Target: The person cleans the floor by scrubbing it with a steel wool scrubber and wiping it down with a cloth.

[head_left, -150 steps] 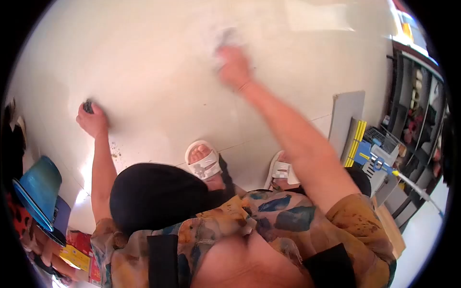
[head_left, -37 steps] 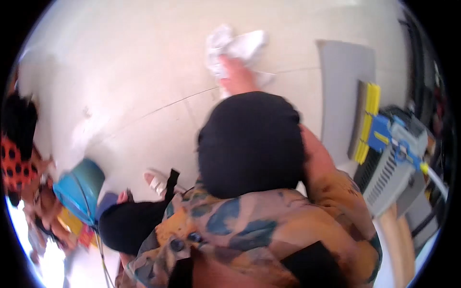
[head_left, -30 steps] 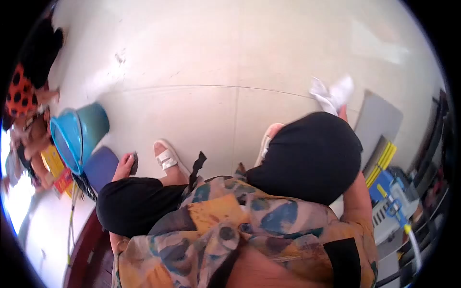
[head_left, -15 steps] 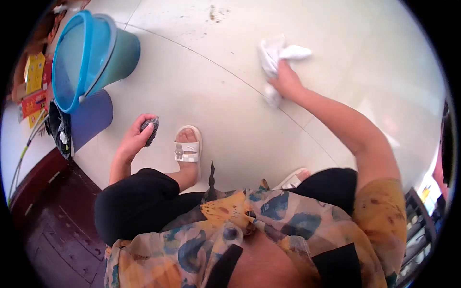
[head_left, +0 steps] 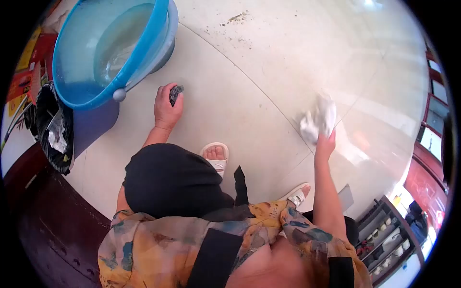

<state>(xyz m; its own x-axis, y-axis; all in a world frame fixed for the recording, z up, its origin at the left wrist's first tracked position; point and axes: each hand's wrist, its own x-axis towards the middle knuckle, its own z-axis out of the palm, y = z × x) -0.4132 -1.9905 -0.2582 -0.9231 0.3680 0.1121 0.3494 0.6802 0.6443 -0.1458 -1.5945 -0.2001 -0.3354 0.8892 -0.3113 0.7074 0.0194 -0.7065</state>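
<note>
A dark steel-wool scrubber (head_left: pixel 176 95) is held in my left hand (head_left: pixel 167 109), above the floor and beside the blue bucket (head_left: pixel 165 29). My right hand (head_left: pixel 326 144) grips a white cloth (head_left: pixel 322 119), slightly smeared by motion, at the tiled floor (head_left: pixel 259 139) on the right. Dark specks of dirt (head_left: pixel 236 20) lie on the tiles at the top middle. Cloudy water shows inside the bucket.
Behind the bucket is a bin (head_left: pixel 96 126) with a black bag (head_left: pixel 60 129) holding white waste. Dark red wooden furniture (head_left: pixel 53 225) fills the lower left. A shoe rack (head_left: pixel 386 240) stands at the lower right. My sandalled feet rest on the tiles.
The view has shifted, and the bucket looks larger. My right hand has drawn the cloth back closer to my body and rightward. My left hand still holds the scrubber.
</note>
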